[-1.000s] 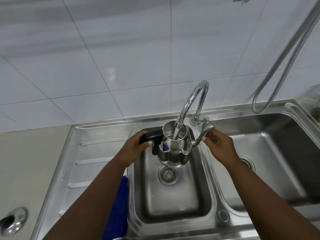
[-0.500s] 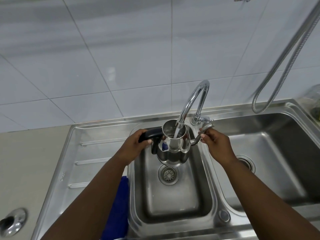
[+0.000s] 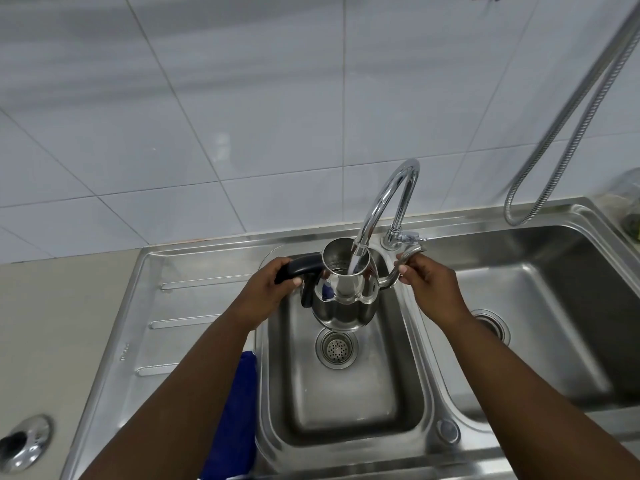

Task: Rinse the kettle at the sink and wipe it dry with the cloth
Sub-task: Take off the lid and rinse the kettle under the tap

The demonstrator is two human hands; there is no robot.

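A shiny steel kettle (image 3: 341, 303) with no lid hangs over the small left sink basin (image 3: 346, 403), right under the curved chrome tap (image 3: 388, 199). Water runs from the tap into the kettle's open top. My left hand (image 3: 266, 289) grips the kettle's black handle. My right hand (image 3: 429, 285) holds the kettle's curved spout, close to the tap's lever. A blue cloth (image 3: 235, 420) lies on the drainboard at the basin's left rim, partly hidden by my left forearm.
A second, larger basin (image 3: 540, 327) lies to the right. A ribbed steel drainboard (image 3: 166, 323) and a beige counter with a round metal fitting (image 3: 24, 441) are on the left. A flexible metal hose (image 3: 571, 126) hangs at the right against the white tiled wall.
The kettle and both hands have stayed almost still under the running tap; the kettle has shifted very slightly upward.
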